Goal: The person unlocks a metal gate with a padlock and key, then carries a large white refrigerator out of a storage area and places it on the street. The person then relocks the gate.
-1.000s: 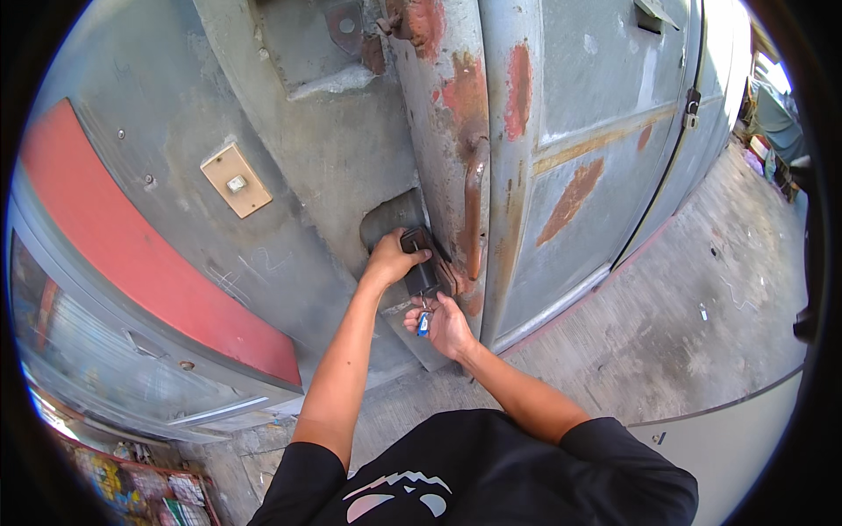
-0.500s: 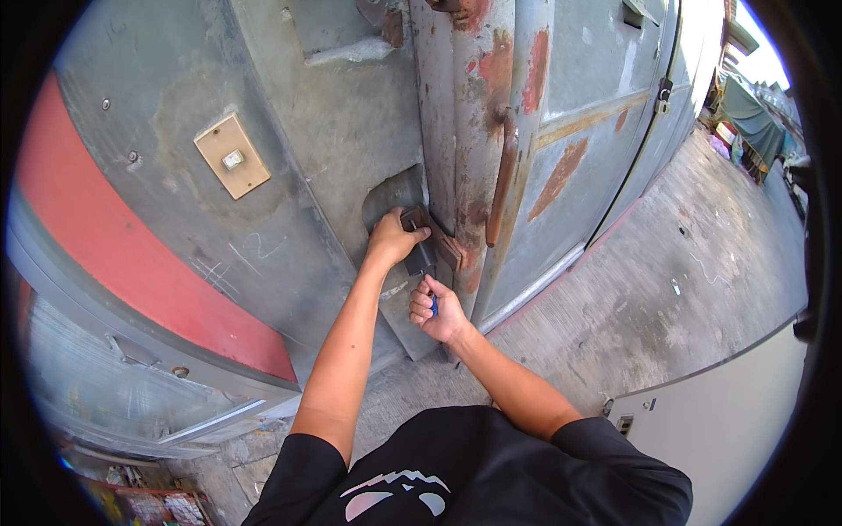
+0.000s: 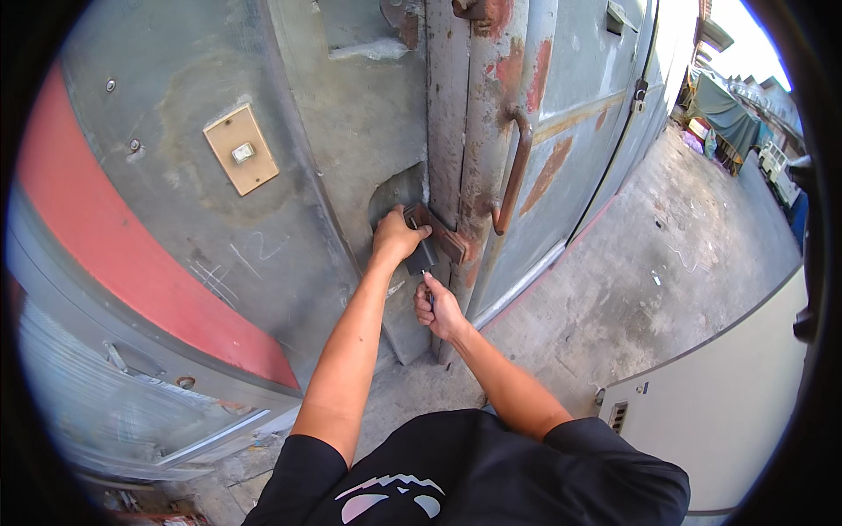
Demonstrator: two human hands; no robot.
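Observation:
A dark, boxy padlock [image 3: 424, 256] hangs by a rusty latch plate [image 3: 449, 241] at a recess in the grey wall. My left hand [image 3: 398, 235] is closed around its upper part, thumb across the front. Just below, my right hand [image 3: 441, 307] pinches a key [image 3: 426, 274] pointing up at the padlock's underside. A bit of blue shows between the right fingers. Whether the key's tip sits inside the padlock I cannot tell.
A rusty metal post with a curved handle [image 3: 517, 175] stands right of the padlock, beside grey metal doors [image 3: 570, 167]. On the wall to the left is a beige switch plate [image 3: 241, 149]. A pale panel [image 3: 702, 412] is at lower right, over concrete ground [image 3: 605, 316].
The view has shifted slightly, so the wall and doors look moved. Both hands keep about the same place at the padlock, and the blue piece in my right hand shows less.

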